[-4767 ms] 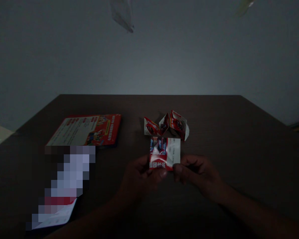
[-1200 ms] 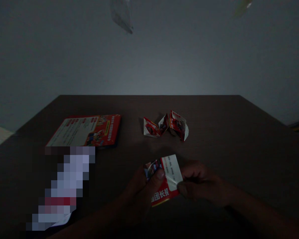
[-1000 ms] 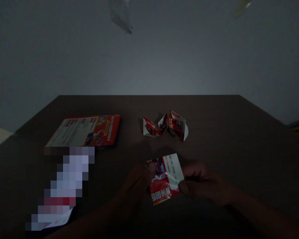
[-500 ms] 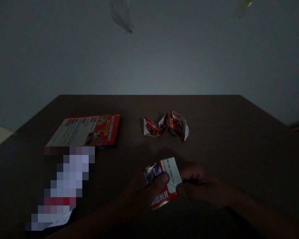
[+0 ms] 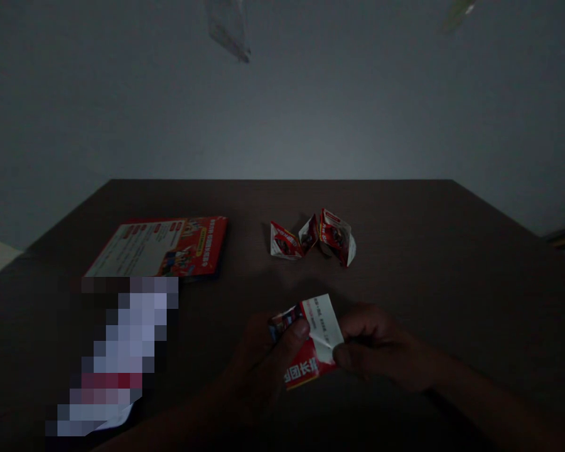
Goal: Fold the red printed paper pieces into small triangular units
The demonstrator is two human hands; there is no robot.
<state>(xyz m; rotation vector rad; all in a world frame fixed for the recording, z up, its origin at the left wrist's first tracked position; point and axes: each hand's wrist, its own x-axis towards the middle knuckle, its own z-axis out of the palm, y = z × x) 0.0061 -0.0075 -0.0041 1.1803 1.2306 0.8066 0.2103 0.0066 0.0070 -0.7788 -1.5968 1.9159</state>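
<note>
Left hand: The left hand is clamped on the printed leaflet, with its thumb lying across the picture part and hiding some of it.
Right hand: The right hand pinches the right edge of the same leaflet between thumb and fingers.
Leaflet: It is red and white, held tilted between both hands, at the near middle of the counter. I cannot tell if it touches the surface.
Folded strip: Just far of the leaflet, a zigzag red-and-white paper strip stands on its folds.
Printed pack: At the far left lies a flat red-and-white printed pack, well apart from the hands.
Masked object: Near left, a light object is mostly covered by pixel blocks; the left forearm passes close to its near end.
Wall: Behind the counter is a pale wall, with a clear plastic bag and a blurred yellowish thing at the top.
Light: Dim, so the fingers are hard to distinguish.
</note>
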